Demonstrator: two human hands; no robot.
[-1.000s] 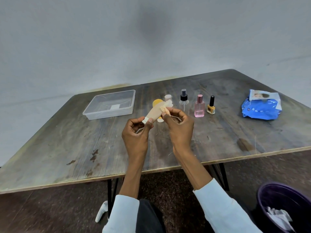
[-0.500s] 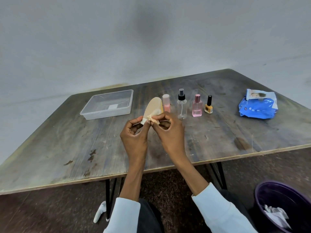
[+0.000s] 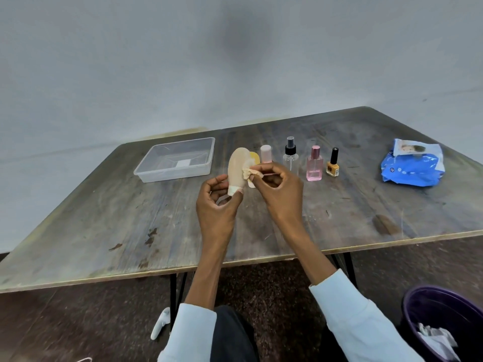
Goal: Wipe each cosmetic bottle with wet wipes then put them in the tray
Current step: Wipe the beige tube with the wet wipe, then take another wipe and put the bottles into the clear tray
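Left hand [image 3: 218, 205]: fingers curled, pinching the cap end of the beige tube [image 3: 237, 167] between thumb and fingertips. Right hand [image 3: 277, 190]: fingers curled, pinching a crumpled wipe [image 3: 250, 173] and pressing it against the tube's right side, around mid-body.

Tube is held above the surface [image 3: 104, 218], between the two hands, just ahead of them. Long axis near upright, tilted slightly; white cap end down in the left hand, rounded flat end up and away from the person.

Behind the tube, partly hidden: a yellow item [image 3: 254, 158], can't tell what exactly. To the right of it, standing upright in a row: pink-capped bottle [image 3: 266, 154], clear spray bottle [image 3: 290, 156], pink perfume bottle [image 3: 314, 164], yellow nail polish [image 3: 333, 164]. Clear tray [image 3: 177, 159] sits left of the tube, well apart from the hands. Blue wipes pack [image 3: 413, 163] far right on the surface.
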